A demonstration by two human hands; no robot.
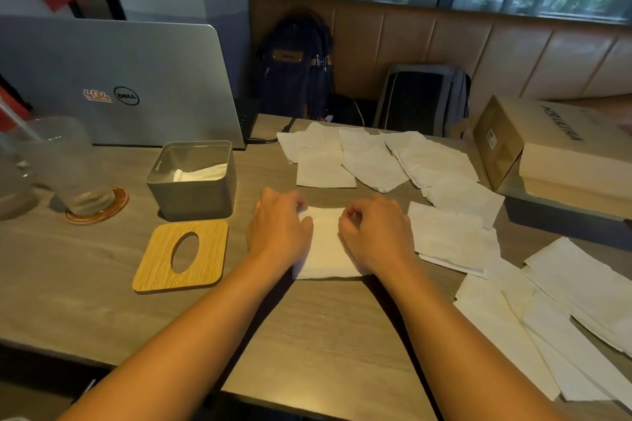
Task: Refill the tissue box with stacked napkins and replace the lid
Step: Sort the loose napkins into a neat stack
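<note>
A grey tissue box (pixel 192 196) stands open on the table, with a few white napkins (pixel 200 173) low inside it. Its wooden lid (pixel 208 243), with an oval slot, lies flat in front of the box. A small stack of white napkins (pixel 326 243) rests on the table between my hands. My left hand (pixel 278 225) presses on the stack's left edge with fingers curled. My right hand (pixel 374 231) holds the right edge, fingers curled at the top corner. Several loose napkins (pixel 372 161) are spread over the table behind and to the right.
An open laptop (pixel 113 82) stands at the back left, its cable running behind the box. A glass on a wooden coaster (pixel 85 181) sits left of the box. A cardboard box (pixel 547 147) lies at the right. Backpacks (pixel 294 68) rest on the bench behind.
</note>
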